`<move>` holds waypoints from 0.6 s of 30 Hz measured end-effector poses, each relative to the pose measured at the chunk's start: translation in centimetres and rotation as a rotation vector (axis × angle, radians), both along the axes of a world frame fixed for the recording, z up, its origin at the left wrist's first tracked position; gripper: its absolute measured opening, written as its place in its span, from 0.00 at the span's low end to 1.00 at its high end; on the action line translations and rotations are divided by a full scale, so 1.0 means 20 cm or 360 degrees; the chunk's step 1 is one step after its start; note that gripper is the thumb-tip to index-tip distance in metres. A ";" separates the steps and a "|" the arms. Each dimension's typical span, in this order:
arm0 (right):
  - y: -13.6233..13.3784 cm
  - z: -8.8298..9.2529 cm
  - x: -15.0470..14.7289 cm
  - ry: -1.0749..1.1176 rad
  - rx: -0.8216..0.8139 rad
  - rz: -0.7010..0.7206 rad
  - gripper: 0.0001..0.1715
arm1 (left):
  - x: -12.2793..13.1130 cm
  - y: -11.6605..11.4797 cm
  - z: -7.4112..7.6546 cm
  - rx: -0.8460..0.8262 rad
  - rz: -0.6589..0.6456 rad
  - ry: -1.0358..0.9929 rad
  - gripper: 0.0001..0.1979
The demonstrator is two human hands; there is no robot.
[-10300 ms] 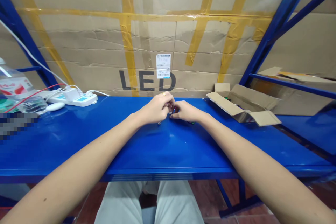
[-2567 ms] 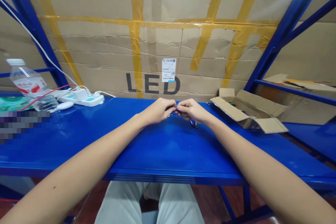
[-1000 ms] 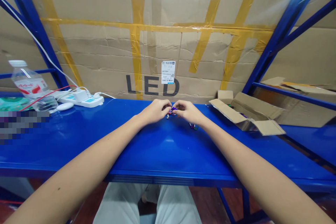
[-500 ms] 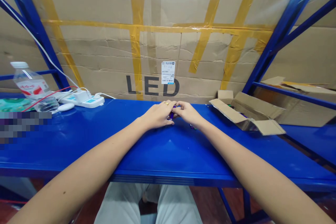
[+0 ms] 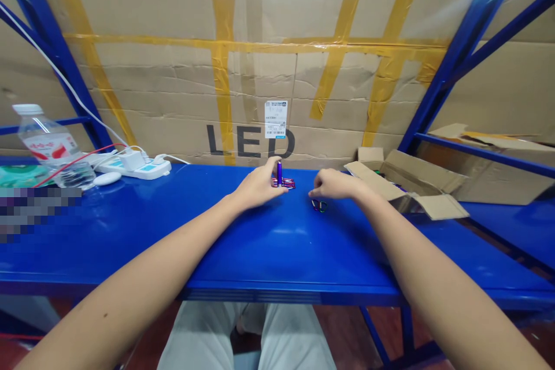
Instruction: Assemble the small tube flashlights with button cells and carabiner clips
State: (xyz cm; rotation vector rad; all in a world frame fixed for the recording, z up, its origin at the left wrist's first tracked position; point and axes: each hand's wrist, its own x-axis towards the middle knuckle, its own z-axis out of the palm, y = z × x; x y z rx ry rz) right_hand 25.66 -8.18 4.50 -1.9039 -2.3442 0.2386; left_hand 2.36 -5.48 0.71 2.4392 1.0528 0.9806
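My left hand (image 5: 259, 185) rests on the blue shelf top (image 5: 277, 231), its fingers pinched on a small purple clip-like piece (image 5: 280, 173) that stands upright. A few more small purple and red pieces (image 5: 287, 183) lie flat right beside it. My right hand (image 5: 333, 184) hovers to the right with fingers curled loosely and nothing visible in them. Just under its fingertips lies a small cluster of coloured metal rings (image 5: 318, 206).
An open cardboard box (image 5: 407, 182) sits at the right. A taped cardboard sheet marked LED (image 5: 243, 81) forms the back wall. At the left are a power strip (image 5: 134, 166), a white mouse (image 5: 106, 178) and a water bottle (image 5: 50, 144). Blue rack posts stand on both sides.
My hands, joined on the small pieces a moment ago, have come apart. The right hand moved right toward the rings; the left now holds the purple piece upright on the shelf.
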 end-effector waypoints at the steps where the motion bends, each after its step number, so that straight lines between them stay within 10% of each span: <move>1: 0.00 -0.01 -0.02 -0.0038 -0.0042 0.0007 0.16 | 0.01 0.00 0.00 -0.0195 -0.0033 -0.0193 0.38; 10: -0.01 -0.07 -0.13 0.0062 -0.0238 0.0002 0.08 | 0.07 -0.02 0.06 -0.1000 -0.0065 -0.1099 0.31; 18: -0.05 -0.11 -0.22 0.0675 0.0424 0.0274 0.07 | 0.08 -0.03 0.04 -0.1052 0.0018 -0.0911 0.03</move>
